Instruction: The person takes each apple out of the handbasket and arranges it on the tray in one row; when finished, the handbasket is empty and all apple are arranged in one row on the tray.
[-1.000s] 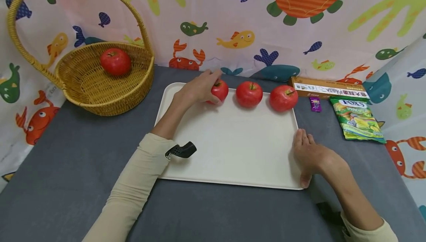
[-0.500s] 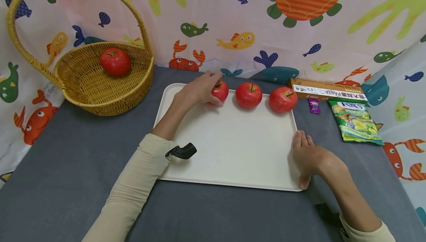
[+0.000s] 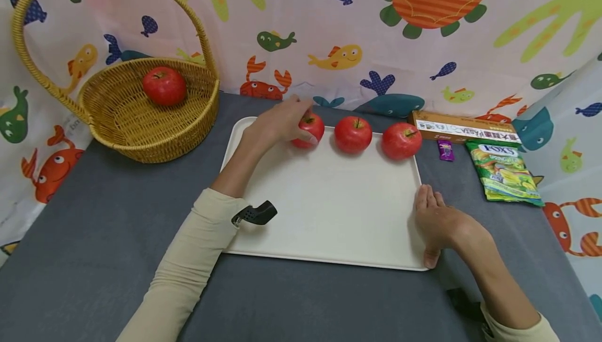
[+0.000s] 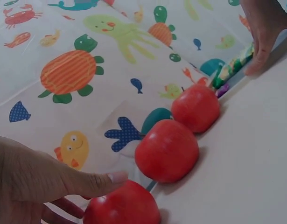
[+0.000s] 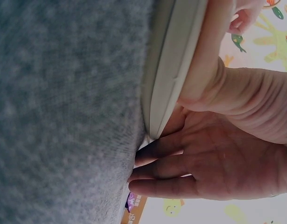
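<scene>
A white tray (image 3: 329,211) lies on the grey table with a row of three red apples along its far edge. My left hand (image 3: 275,125) is at the left apple (image 3: 311,128), with its thumb straight over the near side and its fingers loosely about the far side. In the left wrist view the thumb (image 4: 94,183) stretches over that apple's top, and the fingertips are partly hidden. To its right sit the middle apple (image 3: 352,134) and the right apple (image 3: 401,141). My right hand (image 3: 442,224) rests against the tray's right edge, fingers straight.
A wicker basket (image 3: 155,149) with a tall handle stands at the back left and holds another red apple (image 3: 164,86). At the back right lie a long brown box (image 3: 463,126), a small purple packet (image 3: 446,150) and a green candy bag (image 3: 503,172). A patterned cloth hangs behind.
My left hand has shifted very slightly left and its grasp has loosened, showing more of the left apple. The right hand, tray and other apples stay put.
</scene>
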Demonstrator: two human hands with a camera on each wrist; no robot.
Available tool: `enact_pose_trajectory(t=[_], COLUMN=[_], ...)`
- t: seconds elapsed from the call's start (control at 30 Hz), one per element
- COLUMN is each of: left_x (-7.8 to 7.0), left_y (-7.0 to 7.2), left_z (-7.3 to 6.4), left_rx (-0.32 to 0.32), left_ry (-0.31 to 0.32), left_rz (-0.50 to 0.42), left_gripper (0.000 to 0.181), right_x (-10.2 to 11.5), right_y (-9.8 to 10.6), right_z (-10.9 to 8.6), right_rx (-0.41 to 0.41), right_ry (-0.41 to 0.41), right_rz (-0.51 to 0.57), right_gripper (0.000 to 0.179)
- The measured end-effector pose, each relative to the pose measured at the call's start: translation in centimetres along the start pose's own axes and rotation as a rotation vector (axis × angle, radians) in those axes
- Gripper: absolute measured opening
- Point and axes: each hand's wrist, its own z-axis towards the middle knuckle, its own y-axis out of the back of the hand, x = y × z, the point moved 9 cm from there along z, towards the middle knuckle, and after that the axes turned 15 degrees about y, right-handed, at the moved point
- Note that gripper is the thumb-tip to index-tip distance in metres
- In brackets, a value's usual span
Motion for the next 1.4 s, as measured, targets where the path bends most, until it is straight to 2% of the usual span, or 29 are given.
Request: enact_pose_trajectory(t=[0.2, 0.43, 0.73, 0.93, 1.07, 1.27, 1.4], left_x=[0.1, 0.1, 1.8, 3.8, 5.6, 9.1, 11.5], left_y=[1.0, 3.1, 6.4, 8.5, 9.6, 11.0, 11.8], left_z=[-0.7, -1.9, -3.5, -4.8, -5.4, -6.3, -6.7], left_rx=[-0.021, -0.052, -0.133, -0.216, -0.227, -0.255, -0.283], left_ry=[-0.006, -0.016, -0.001, 0.01, 0.052, 0.136, 0.18], left_rz=[-0.011, -0.033, -0.043, -0.082, -0.12, -0.211, -0.218], left_gripper=[0.064, 0.054, 0.055, 0.055, 0.055, 0.056, 0.057], right_x=[-0.1, -0.2, -0.2, -0.1, -0.1, -0.2, -0.1], right_y=[-0.3, 0.0, -0.1, 0.0, 0.1, 0.1, 0.1], right_z=[0.1, -0.1, -0.1, 0.0, 0.0, -0.1, -0.1], right_rx=[0.004, 0.0, 0.003, 0.0, -0.005, -0.009, -0.012], right_ry=[0.0, -0.005, -0.002, 0.001, 0.003, 0.009, 0.008], right_rz=[-0.011, 0.0, 0.008, -0.004, -0.008, -0.003, 0.0], right_gripper=[0.165, 0.167, 0.167, 0.166, 0.167, 0.167, 0.168])
